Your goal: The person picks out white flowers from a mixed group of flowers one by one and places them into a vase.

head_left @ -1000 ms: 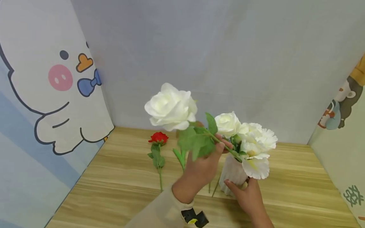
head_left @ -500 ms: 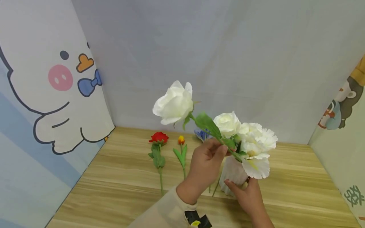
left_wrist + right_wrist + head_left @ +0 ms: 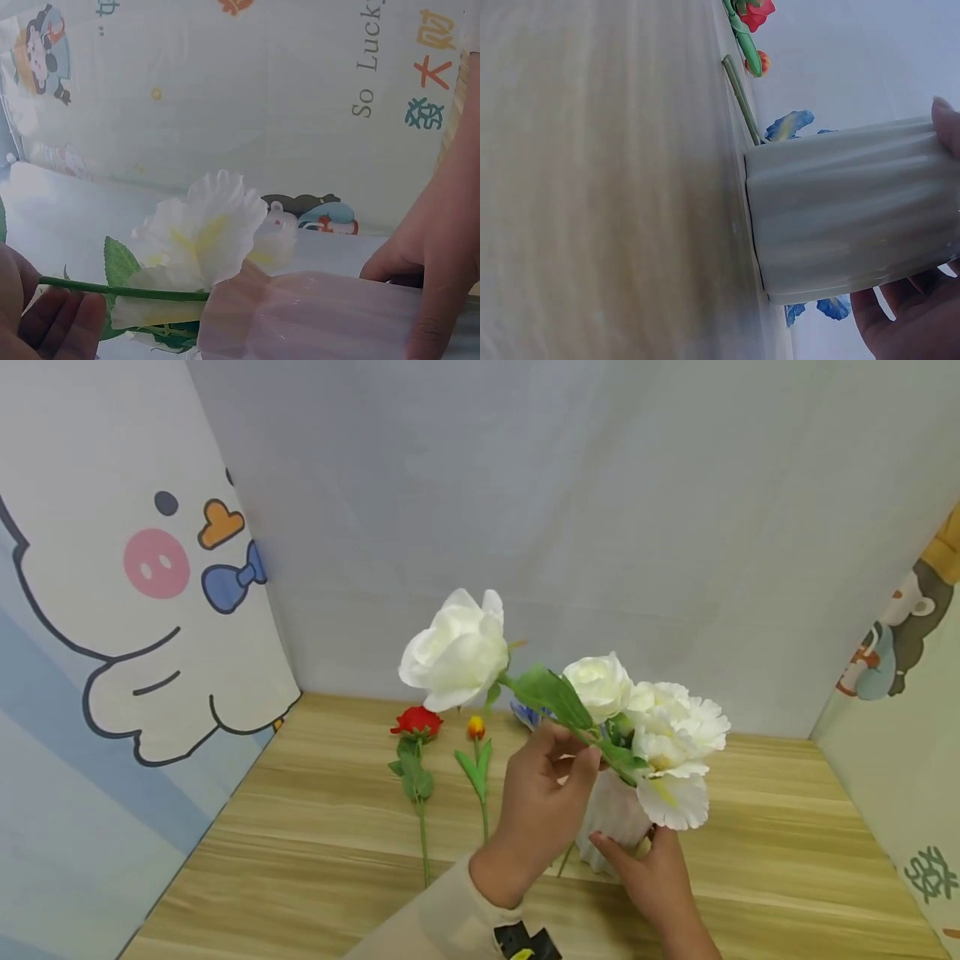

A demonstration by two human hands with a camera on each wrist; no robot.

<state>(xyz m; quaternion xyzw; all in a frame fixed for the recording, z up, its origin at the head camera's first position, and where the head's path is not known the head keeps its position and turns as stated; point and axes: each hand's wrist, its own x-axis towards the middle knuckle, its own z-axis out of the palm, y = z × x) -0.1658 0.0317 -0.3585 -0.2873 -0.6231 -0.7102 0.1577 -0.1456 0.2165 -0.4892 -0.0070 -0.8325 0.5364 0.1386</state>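
Note:
My left hand (image 3: 543,797) pinches the green stem of a white artificial rose (image 3: 456,652). The rose leans to the left, and its stem (image 3: 127,290) runs to the mouth of a pale ribbed vase (image 3: 615,822); how deep it goes is hidden. Around the vase's lower side, my right hand (image 3: 660,877) grips from the right. In the right wrist view the base of the vase (image 3: 847,214) rests on the tabletop. Another white rose (image 3: 598,685) and white ruffled flowers (image 3: 675,743) fill the vase's opening.
On the wooden table (image 3: 322,827), a red rose (image 3: 417,722) and an orange-yellow tulip (image 3: 476,727) lie left of the vase. Blue flowers (image 3: 528,715) lie behind my left hand. A grey backdrop (image 3: 525,510) rises at the table's far edge, with printed panels at both sides.
The held rose has turned from facing me to facing left. My left hand has shifted slightly right along with its stem, uncovering the tulip. My right hand and the vase stay put.

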